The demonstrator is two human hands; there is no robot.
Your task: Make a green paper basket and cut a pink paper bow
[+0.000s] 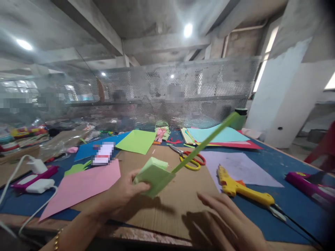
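Observation:
My left hand (131, 190) grips a small folded light-green paper piece (157, 179), thumb on its near face. From the piece's right corner a long narrow green paper strip (206, 143) sticks out, slanting up to the right. My right hand (227, 216) hovers low over the near right part of the brown cardboard sheet (164, 216), fingers stretched out and holding nothing. Beyond the folded piece lie scissors (188, 158) with red and yellow handles, partly behind the strip. To the right of the scissors is a yellow glue gun (243, 190), its tip pointing away from me.
Pink paper (86, 184) and a phone (104, 153) lie left, near a purple power strip (49, 171) with white plugs. Green paper (137, 141), a stack of coloured sheets (220, 134) and a small green paper basket (162, 126) are farther back. Lilac paper (243, 167) lies right.

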